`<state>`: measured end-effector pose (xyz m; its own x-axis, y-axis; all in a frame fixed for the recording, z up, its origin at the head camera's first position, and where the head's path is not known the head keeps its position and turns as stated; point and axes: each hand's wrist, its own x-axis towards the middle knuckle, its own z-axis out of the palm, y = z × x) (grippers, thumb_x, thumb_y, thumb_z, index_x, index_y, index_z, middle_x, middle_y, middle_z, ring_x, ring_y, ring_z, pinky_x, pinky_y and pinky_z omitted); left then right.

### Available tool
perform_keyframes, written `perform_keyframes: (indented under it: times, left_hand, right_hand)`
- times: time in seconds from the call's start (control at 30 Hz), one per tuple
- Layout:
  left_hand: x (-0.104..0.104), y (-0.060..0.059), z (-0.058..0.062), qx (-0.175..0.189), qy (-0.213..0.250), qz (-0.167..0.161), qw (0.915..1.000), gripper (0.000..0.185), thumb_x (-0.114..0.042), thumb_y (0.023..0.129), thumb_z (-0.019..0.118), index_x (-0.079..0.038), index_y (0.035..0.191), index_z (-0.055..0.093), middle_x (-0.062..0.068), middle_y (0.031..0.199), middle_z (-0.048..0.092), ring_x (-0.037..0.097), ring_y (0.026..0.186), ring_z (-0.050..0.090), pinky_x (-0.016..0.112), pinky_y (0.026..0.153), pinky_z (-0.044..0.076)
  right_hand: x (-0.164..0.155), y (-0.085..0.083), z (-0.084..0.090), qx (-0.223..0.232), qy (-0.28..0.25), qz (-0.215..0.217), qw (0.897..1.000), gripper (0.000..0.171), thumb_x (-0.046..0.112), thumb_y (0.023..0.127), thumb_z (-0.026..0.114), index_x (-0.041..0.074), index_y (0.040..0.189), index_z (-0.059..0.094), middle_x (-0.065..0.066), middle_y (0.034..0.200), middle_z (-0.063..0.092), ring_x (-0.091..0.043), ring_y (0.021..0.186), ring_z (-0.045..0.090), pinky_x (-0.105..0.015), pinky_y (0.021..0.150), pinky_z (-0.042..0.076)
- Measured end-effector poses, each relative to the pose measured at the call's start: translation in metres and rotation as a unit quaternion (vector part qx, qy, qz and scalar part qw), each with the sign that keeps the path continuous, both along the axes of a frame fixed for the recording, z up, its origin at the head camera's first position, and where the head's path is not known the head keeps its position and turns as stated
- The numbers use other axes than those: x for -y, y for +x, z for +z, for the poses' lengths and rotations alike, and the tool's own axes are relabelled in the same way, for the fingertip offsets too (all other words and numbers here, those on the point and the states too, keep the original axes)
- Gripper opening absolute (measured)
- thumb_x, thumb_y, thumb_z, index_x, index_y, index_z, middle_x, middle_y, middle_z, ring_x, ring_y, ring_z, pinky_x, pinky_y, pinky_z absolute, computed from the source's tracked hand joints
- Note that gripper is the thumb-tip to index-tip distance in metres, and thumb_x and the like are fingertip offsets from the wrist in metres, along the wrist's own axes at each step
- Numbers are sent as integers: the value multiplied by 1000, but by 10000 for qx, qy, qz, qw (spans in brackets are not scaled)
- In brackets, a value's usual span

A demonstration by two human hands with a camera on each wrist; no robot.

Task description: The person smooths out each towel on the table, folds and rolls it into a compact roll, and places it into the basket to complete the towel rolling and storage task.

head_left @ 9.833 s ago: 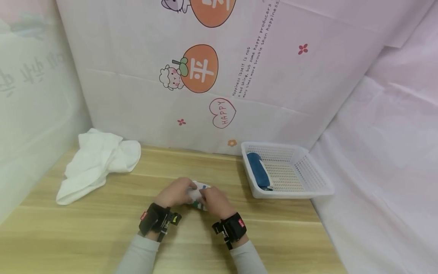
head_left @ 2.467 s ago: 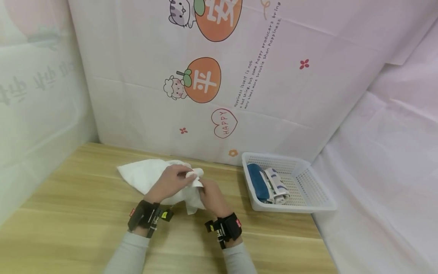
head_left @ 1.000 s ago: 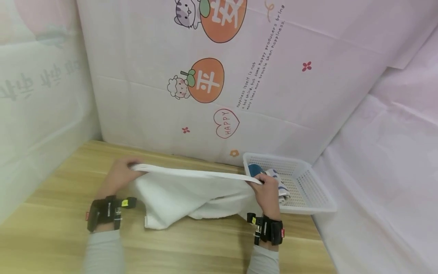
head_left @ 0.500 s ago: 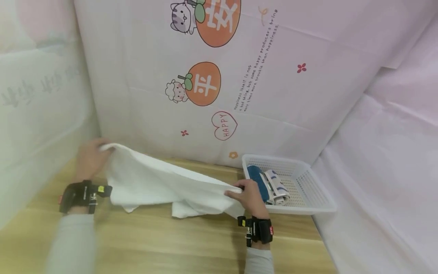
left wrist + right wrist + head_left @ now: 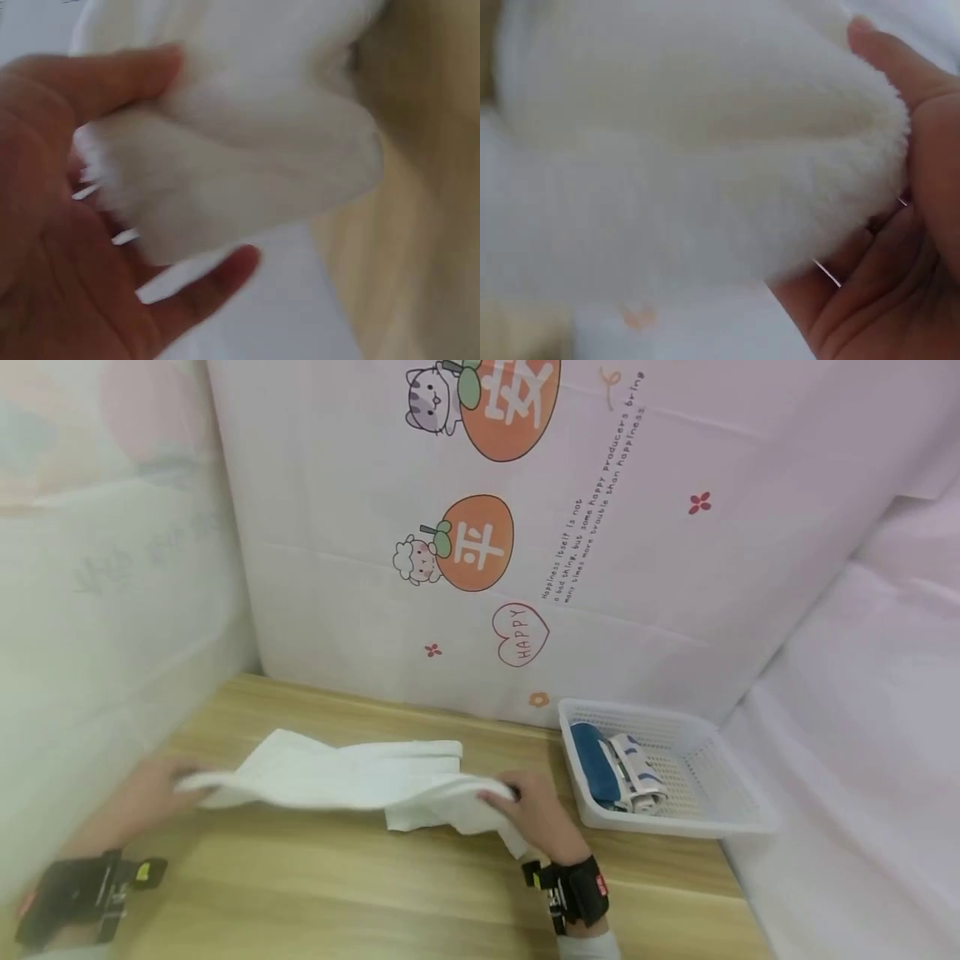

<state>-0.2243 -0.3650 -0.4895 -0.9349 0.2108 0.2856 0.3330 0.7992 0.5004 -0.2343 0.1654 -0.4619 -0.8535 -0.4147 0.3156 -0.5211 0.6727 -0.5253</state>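
The left hand (image 5: 153,789) and right hand (image 5: 534,811) are each gripping an end of a white towel (image 5: 352,777), which is sagging onto the wooden table (image 5: 322,893) just left of a white basket (image 5: 720,814) holding two rolled cloths (image 5: 618,772).

A white plastic basket (image 5: 720,814) sits at the tabletop's (image 5: 315,885) far right corner, holding a rolled blue towel (image 5: 592,760) beside a rolled white patterned towel (image 5: 637,777). A cartoon-printed backdrop (image 5: 480,535) hangs behind.
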Motion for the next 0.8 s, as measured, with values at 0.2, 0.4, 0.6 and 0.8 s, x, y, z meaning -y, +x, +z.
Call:
perform_keyframes:
  times: [0.2, 0.4, 0.6, 0.8]
  left_hand:
    - [4, 13, -24, 341, -217, -234, 9989, 48, -32, 75, 88, 2, 104, 73, 18, 97, 75, 35, 87, 71, 53, 77, 58]
    - [-40, -7, -7, 620, -9, -46, 9981, 45, -37, 102, 59, 3, 122, 66, 32, 124, 64, 56, 115, 58, 67, 94, 46]
    - [-94, -61, -22, 707, -5, -406, 9967, 44, -23, 106, 49, 13, 129, 57, 38, 131, 56, 57, 125, 49, 65, 106, 39]
    - [-111, -89, -34, 1776, -961, -368, 9787, 58, -29, 109, 35, 19, 141, 40, 45, 144, 37, 63, 136, 30, 71, 114, 25]
  right_hand:
    - [35, 39, -41, 1115, 886, 1085, 9838, 21, 36, 93, 73, 21, 80, 68, 19, 68, 53, 5, 60, 46, -14, 59, 44]
    - [53, 61, -49, 2162, 893, 1946, 9526, 29, 42, 97, 66, 21, 78, 63, 19, 65, 44, 5, 56, 41, -13, 56, 40]
    - [24, 27, -35, 1666, 594, 878, 9803, 23, 36, 102, 61, 18, 104, 73, 11, 87, 64, -2, 78, 57, -22, 67, 50]
    - [16, -7, -63, 1753, 1262, 275, 9760, 23, 33, 97, 67, 14, 109, 71, 8, 90, 65, -3, 78, 57, -23, 66, 50]
